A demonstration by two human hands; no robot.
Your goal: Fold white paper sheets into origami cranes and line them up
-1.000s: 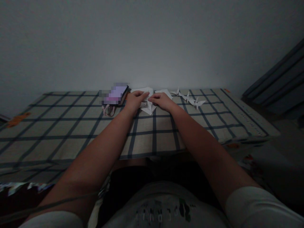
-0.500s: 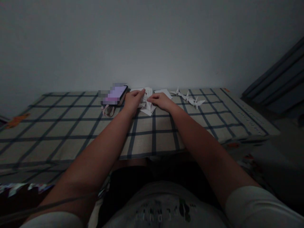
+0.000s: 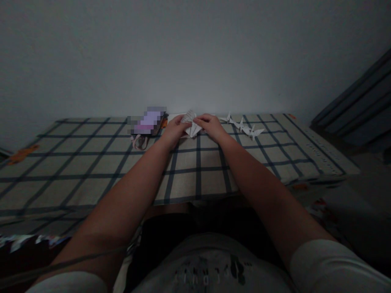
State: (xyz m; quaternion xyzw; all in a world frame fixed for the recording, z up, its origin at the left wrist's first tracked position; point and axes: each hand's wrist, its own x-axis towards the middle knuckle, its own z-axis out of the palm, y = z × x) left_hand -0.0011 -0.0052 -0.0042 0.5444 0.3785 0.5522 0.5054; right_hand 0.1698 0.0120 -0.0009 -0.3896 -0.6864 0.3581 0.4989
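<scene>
At the table's (image 3: pixel 91 162) far edge, left hand (image 3: pixel 172 129) and right hand (image 3: pixel 211 125) are pinching a folded paper (image 3: pixel 193 129), with open room lying nearer. Its long axis is slanting far-left to near-right.

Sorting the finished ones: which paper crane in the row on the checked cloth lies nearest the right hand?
The leftmost crane of the three, just beside the right hand; the middle crane and rightmost crane sit farther right.
</scene>
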